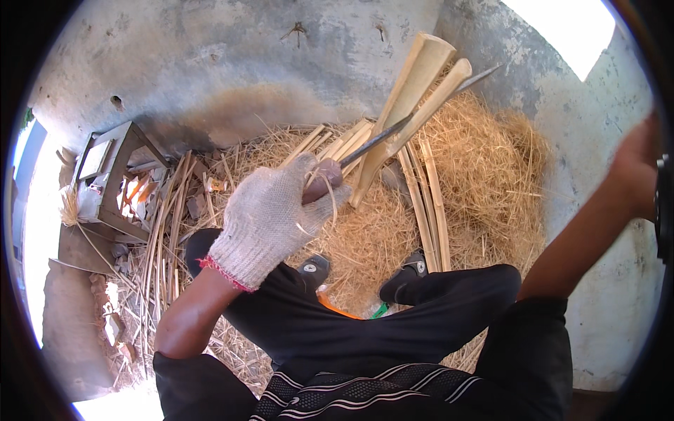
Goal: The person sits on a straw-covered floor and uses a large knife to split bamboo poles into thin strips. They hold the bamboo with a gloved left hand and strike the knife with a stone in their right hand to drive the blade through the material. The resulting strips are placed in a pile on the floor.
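My left hand point(270, 203), in a pale knitted glove with a red cuff, is closed round the wooden handle of a long knife point(372, 142). The blade runs up to the right, across a piece of split bamboo point(404, 102). The piece parts into two at its upper end, with the blade lodged between the halves. Its lower end is close to my gloved fingers; whether it rests on anything cannot be told. My bare right hand point(637, 158) is raised at the right rim, away from the bamboo, its fingers cut off by the picture's edge.
A heap of straw-like shavings point(491, 182) lies against the wall point(210, 63). Bamboo strips point(428, 210) lean beyond my right foot, and more long strips point(165, 231) lie at the left. A small worn wooden stand point(112, 182) is at the far left.
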Tool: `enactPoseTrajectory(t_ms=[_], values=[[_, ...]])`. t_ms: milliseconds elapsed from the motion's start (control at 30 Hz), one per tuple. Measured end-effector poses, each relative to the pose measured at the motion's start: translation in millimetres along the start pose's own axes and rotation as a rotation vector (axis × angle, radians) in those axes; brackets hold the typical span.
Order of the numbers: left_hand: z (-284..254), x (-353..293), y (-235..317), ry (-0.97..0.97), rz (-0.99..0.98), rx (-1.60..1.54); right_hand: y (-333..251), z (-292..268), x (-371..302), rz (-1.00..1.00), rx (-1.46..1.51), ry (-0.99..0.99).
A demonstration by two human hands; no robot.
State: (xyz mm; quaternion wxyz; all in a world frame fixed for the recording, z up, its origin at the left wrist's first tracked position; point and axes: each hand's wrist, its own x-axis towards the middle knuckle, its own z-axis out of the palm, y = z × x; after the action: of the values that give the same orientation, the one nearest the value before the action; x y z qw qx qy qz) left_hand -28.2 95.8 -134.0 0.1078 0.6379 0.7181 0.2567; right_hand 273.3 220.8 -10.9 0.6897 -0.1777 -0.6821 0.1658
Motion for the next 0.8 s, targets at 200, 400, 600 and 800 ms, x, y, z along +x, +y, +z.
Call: enactPoseTrajectory(t_ms=[200,400,600,800], values=[[-13,3,-1,-0.020,0.041,0.170,58,28,-73,0.876,0.053,-0.406],[-13,-12,-15,-0.008,-0.077,0.090,20,-35,34,-0.100,0.353,0.070],[-25,-11,-6,-0.078,-0.014,0.281,95,45,-113,0.723,-0.387,-0.273],[-4,-8,-47,-0.034,-0.063,0.233,57,37,-87,0.739,0.066,-0.194]])
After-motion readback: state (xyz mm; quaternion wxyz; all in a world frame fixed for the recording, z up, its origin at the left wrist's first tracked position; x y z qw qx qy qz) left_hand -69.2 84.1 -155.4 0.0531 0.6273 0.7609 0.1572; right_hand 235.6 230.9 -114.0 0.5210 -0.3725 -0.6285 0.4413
